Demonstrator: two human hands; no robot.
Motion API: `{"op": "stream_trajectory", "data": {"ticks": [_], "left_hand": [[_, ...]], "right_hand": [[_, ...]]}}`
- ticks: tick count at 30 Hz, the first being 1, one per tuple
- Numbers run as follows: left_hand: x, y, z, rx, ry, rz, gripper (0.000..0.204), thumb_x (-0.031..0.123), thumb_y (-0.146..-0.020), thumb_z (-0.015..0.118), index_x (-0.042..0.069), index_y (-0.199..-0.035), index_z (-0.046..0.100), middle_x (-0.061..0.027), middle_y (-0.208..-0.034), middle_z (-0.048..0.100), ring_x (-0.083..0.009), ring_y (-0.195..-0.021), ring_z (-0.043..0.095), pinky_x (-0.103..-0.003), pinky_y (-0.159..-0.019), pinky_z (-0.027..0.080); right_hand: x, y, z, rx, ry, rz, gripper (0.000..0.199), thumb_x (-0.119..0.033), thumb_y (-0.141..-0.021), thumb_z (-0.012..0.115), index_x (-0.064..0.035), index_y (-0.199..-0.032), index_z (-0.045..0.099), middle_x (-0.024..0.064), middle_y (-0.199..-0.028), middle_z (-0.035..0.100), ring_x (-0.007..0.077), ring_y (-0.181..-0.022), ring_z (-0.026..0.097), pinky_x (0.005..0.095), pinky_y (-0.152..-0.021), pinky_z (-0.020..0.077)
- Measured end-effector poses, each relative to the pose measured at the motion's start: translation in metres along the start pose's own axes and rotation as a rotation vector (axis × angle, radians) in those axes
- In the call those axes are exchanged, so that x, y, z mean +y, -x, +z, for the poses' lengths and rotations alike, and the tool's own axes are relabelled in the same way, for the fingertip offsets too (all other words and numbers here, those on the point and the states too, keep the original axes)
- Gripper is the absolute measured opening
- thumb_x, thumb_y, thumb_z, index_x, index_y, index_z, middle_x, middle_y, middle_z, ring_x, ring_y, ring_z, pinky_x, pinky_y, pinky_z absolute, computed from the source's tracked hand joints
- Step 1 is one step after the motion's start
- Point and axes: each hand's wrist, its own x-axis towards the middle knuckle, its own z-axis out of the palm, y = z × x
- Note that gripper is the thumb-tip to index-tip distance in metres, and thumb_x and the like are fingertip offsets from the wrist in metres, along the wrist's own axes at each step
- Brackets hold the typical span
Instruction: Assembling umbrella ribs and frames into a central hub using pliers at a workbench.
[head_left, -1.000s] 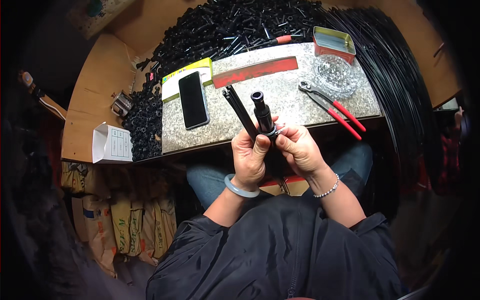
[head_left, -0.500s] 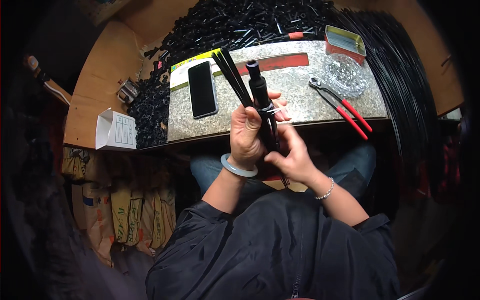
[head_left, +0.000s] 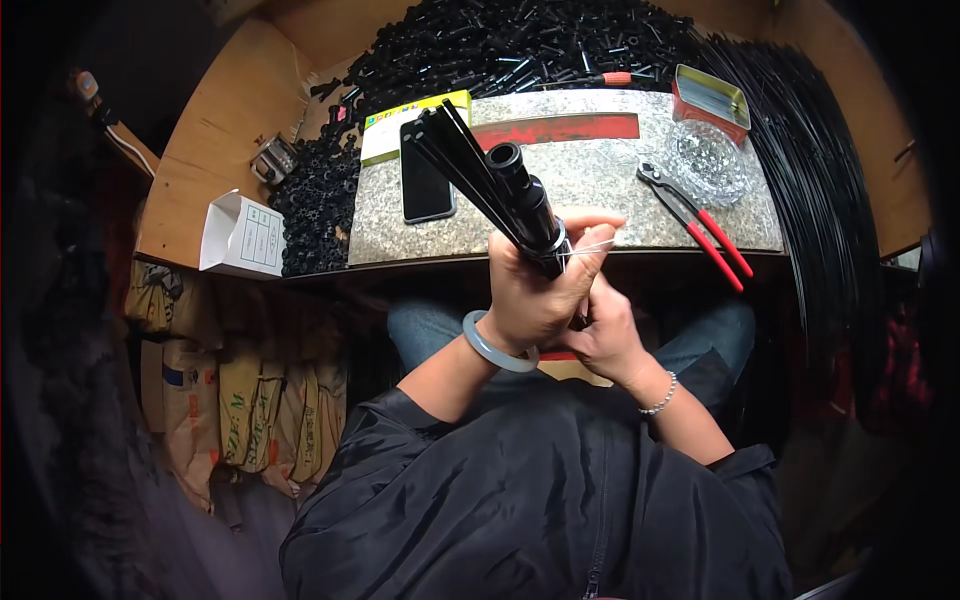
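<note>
My left hand [head_left: 530, 305] is closed round what looks like an umbrella frame, a black tube [head_left: 527, 200] with an open top end. Thin black ribs [head_left: 462, 170] fan out from it toward the upper left. A bright ring [head_left: 552, 247] circles the tube just above my grip. From this ring a thin pale wire [head_left: 592, 247] sticks out past my left index finger and thumb. Lower down, my right hand [head_left: 615, 340] is closed round the bottom part of the same frame, its fingertips partly hidden behind my left hand.
On the speckled board [head_left: 600, 195] lie red-handled pliers [head_left: 715, 250], a phone [head_left: 427, 185] and a glass dish [head_left: 708, 165], near a red tin [head_left: 705, 117]. Black parts [head_left: 530, 45] heap behind it. Long black rods [head_left: 815, 170] hang at the right; a white carton [head_left: 245, 235] stands left.
The frame has tilted, turning the tube's open end toward me. My left hand has moved right and lower, its thumb now by the wire. The view has shifted slightly.
</note>
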Motion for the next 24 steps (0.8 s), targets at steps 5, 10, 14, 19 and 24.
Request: {"op": "stream_trajectory", "data": {"ticks": [5,10,14,19,24], "left_hand": [[-0.003,0.003,0.003,0.105,-0.086,0.034,0.018,-0.002,-0.084,0.056,-0.003,-0.100,0.065,0.0053,-0.054,0.051,0.0001,-0.047,0.042,-0.018,-0.041,0.032],[-0.011,0.007,0.002,0.096,-0.089,0.145,0.019,0.001,-0.081,0.062,-0.005,-0.099,0.064,-0.0016,-0.076,0.060,-0.0039,-0.063,0.050,-0.021,-0.056,0.043],[-0.017,0.002,0.005,0.123,-0.127,0.263,0.017,0.001,-0.082,0.062,-0.004,-0.098,0.065,0.0022,-0.069,0.056,-0.0022,-0.060,0.045,-0.022,-0.052,0.040],[-0.012,0.001,0.005,0.235,-0.247,0.125,0.018,-0.005,-0.084,0.057,-0.003,-0.099,0.066,0.0058,-0.064,0.051,0.0009,-0.054,0.039,-0.018,-0.045,0.028],[-0.017,0.003,0.002,0.150,-0.130,0.169,0.020,-0.006,-0.083,0.056,-0.004,-0.102,0.064,0.0019,-0.067,0.054,0.0002,-0.052,0.041,-0.017,-0.045,0.030]], "right_hand": [[-0.042,-0.023,-0.035,0.385,0.299,-0.426,0.095,-0.065,-0.061,0.067,0.0049,-0.122,0.045,0.0167,-0.114,0.051,0.0293,-0.100,0.050,0.0383,-0.085,0.0413],[-0.074,-0.037,-0.038,0.413,0.481,-0.419,0.039,-0.037,-0.069,0.075,-0.0091,-0.094,0.062,0.0119,-0.106,0.054,0.0277,-0.096,0.045,0.0362,-0.081,0.0365],[-0.072,-0.034,-0.031,0.445,0.431,-0.452,0.017,-0.013,-0.070,0.074,-0.0087,-0.082,0.063,0.0056,-0.084,0.056,0.0241,-0.082,0.047,0.0344,-0.073,0.0379],[-0.061,-0.028,-0.025,0.431,0.422,-0.517,0.013,-0.005,-0.071,0.072,-0.0055,-0.078,0.060,0.0048,-0.058,0.047,0.0210,-0.051,0.045,0.0308,-0.048,0.0366],[-0.081,-0.028,-0.034,0.341,0.125,-0.289,0.010,-0.003,-0.074,0.070,-0.0048,-0.074,0.061,0.0047,-0.056,0.050,0.0136,-0.045,0.044,0.0274,-0.044,0.0349]]}}
